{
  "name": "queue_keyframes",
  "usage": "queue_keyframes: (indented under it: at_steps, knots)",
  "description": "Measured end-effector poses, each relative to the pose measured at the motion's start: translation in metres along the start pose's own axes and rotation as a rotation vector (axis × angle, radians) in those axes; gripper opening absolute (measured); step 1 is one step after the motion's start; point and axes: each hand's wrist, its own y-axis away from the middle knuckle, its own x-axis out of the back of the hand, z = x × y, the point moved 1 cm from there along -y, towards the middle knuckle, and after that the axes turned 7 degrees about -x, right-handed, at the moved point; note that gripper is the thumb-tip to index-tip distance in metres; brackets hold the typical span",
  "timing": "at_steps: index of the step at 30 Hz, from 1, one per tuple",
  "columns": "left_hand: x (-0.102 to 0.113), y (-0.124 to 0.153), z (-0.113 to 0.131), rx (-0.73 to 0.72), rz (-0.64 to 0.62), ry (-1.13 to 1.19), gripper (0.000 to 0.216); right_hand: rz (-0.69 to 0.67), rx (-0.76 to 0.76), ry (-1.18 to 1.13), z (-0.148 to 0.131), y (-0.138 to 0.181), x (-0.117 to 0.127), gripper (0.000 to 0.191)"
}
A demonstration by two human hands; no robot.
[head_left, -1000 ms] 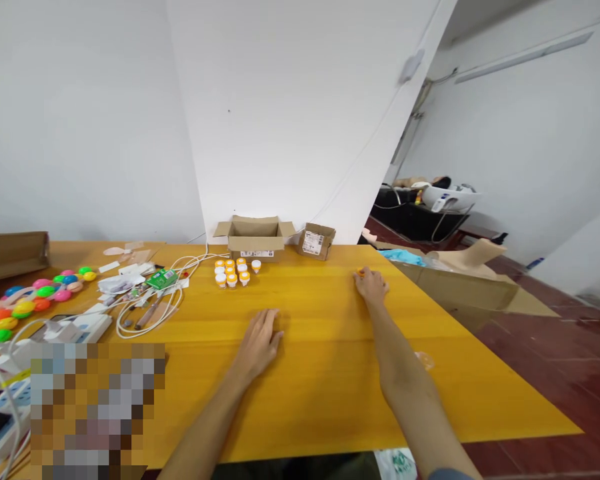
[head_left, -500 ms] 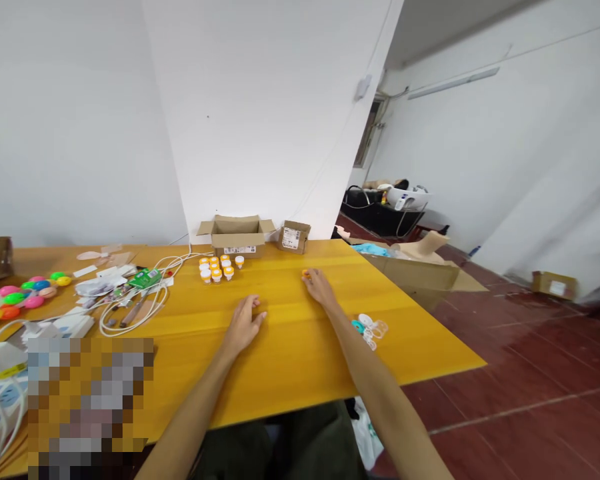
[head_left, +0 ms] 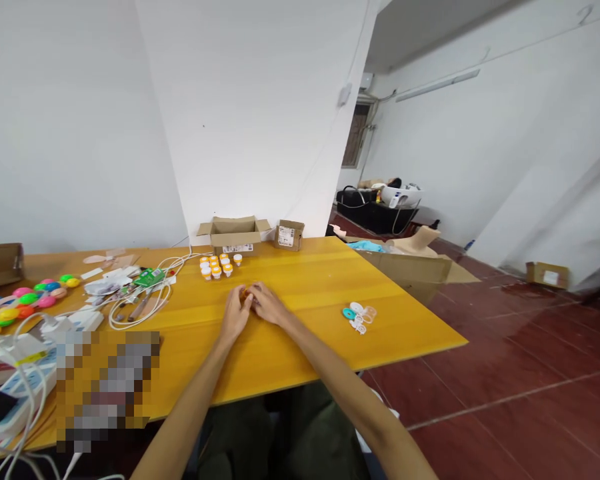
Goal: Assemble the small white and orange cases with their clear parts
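My left hand [head_left: 235, 313] and my right hand [head_left: 266, 305] meet in the middle of the yellow table [head_left: 305, 347]. Their fingertips close together on a small orange thing [head_left: 245, 292] that is mostly hidden between them. Just beyond the hands stands a cluster of several small white pots with orange caps [head_left: 217, 265]. An open cardboard box [head_left: 233, 235] and a smaller closed box [head_left: 289, 235] sit behind them against the wall.
A few small clear, white and teal pieces [head_left: 359, 315] lie near the table's right edge. Coloured balls [head_left: 25, 300], white cables [head_left: 140, 300], packets and a power strip [head_left: 25, 353] crowd the left side. Cardboard [head_left: 420, 267] lies on the red floor at right.
My right hand has drawn the small orange thing leftward across the table to my left hand, and both hands now close on it. The camera has swung to the right.
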Motion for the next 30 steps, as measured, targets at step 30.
queue_keyframes:
  at_steps: [30]
  knots:
    - [0.002, 0.004, 0.028, 0.072, -0.17, -0.318, 0.02, 0.393, -0.812, 0.336, 0.077, 0.028, 0.099, 0.044]
